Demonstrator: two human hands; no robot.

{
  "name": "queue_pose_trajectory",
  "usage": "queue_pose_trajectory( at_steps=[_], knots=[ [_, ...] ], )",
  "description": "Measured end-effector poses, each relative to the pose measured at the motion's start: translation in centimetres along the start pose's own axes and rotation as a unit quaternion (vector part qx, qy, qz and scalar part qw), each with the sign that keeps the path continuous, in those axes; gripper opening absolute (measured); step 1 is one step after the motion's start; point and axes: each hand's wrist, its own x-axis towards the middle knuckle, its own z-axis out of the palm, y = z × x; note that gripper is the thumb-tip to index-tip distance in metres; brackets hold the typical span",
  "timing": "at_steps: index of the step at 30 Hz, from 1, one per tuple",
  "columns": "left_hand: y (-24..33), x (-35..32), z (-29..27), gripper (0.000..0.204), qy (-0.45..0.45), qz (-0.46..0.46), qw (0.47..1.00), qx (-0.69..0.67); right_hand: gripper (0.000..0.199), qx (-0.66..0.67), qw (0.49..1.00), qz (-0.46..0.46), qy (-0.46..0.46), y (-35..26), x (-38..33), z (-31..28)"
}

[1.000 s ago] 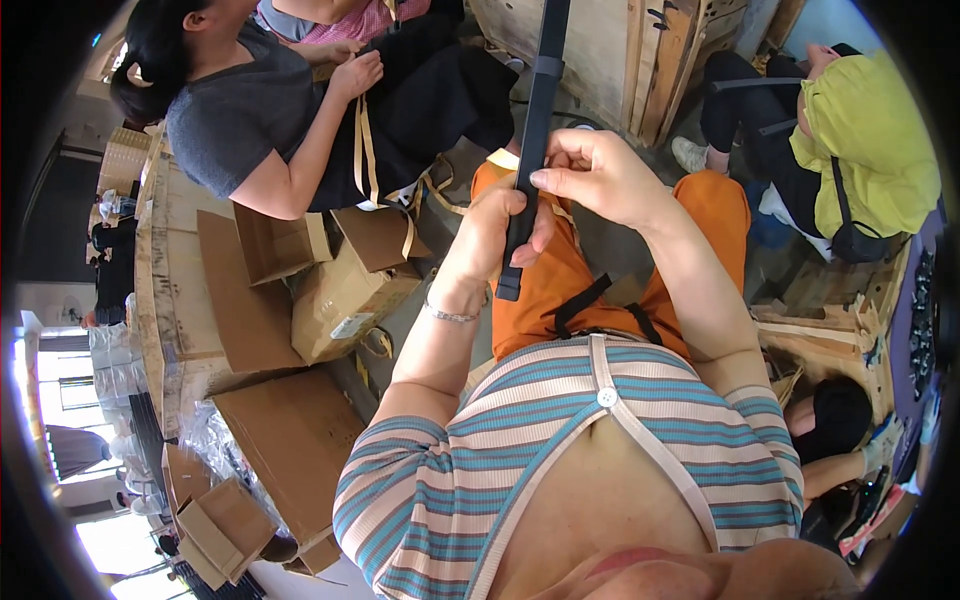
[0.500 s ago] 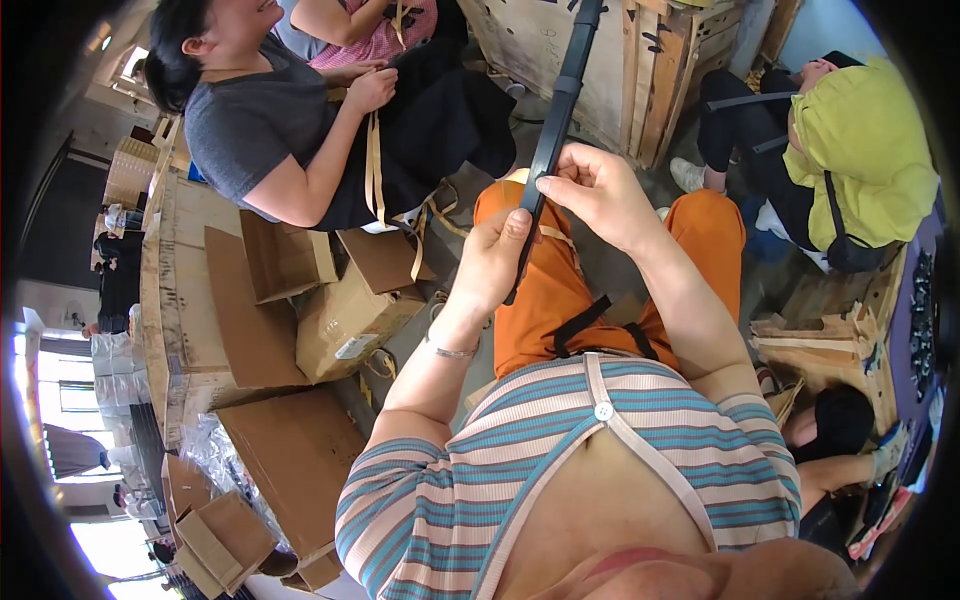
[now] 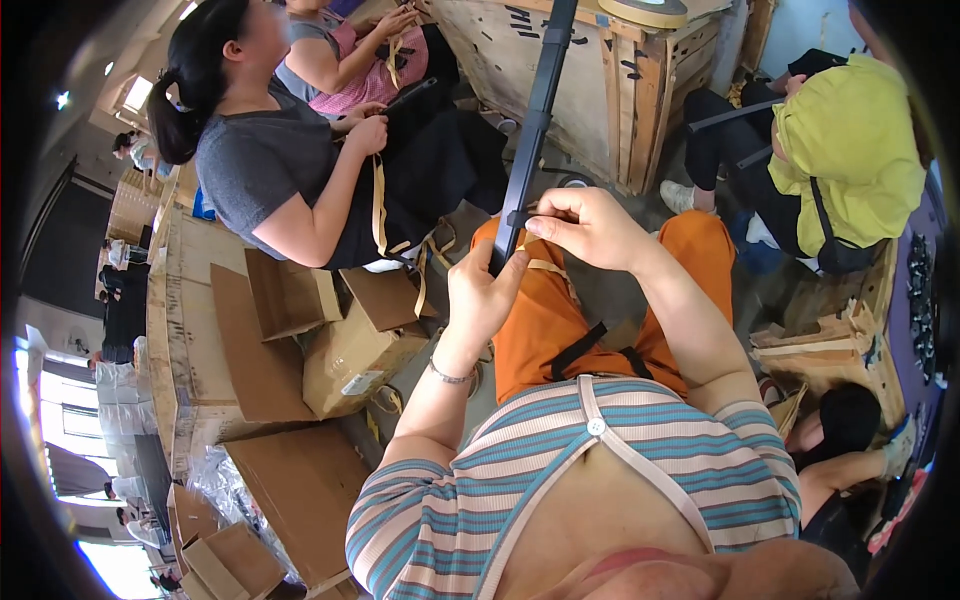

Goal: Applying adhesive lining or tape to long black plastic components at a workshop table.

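Note:
A long black bar (image 3: 538,125) slants up and away in front of my lap, with raised collars along its length. My left hand (image 3: 482,288) is closed round its lower end, thumb along the side. Against the bar's right side, my right hand (image 3: 592,228) pinches with thumb and forefinger, just above the left thumb. A thin tan strip (image 3: 546,266) shows below these fingertips, over my orange trousers (image 3: 530,330); a bit of it seems to be in the pinch. The fingers partly hide where strip and bar meet.
Open cardboard boxes (image 3: 365,345) stand at my left beside a wooden crate (image 3: 190,340). A co-worker in a grey top (image 3: 262,165) sits ahead left, holding a dark piece. Another in yellow (image 3: 850,150) sits right. A tape roll (image 3: 643,12) lies on the far crate (image 3: 560,85).
My right hand has moved down the bar and now pinches at its side just above my left thumb. The left hand has slid slightly, hiding the bar's lower tip.

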Motion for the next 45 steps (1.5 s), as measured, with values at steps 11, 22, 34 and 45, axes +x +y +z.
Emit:
queue_pose_trajectory(
  at_steps=[11,22,34,45],
  knots=[
    [1.2,0.3,-1.8,0.033,-0.283,-0.148,0.76,-0.566,0.023,0.05,0.996,-0.05,0.053,-1.5,-1.1,0.2],
    [1.9,0.7,-0.8,0.04,-0.252,-0.153,0.793,-0.533,0.018,0.157,0.985,-0.068,0.031,-1.6,-0.2,0.3],
    [0.9,0.6,0.0,0.021,-0.044,-0.097,0.908,-0.405,0.018,-0.054,0.987,-0.082,0.126,-2.6,-0.5,1.1],
    [0.6,1.0,-2.1,0.023,-0.14,-0.108,0.805,-0.566,0.027,-0.097,0.982,-0.084,0.137,-4.4,-2.3,1.0]
  ],
)
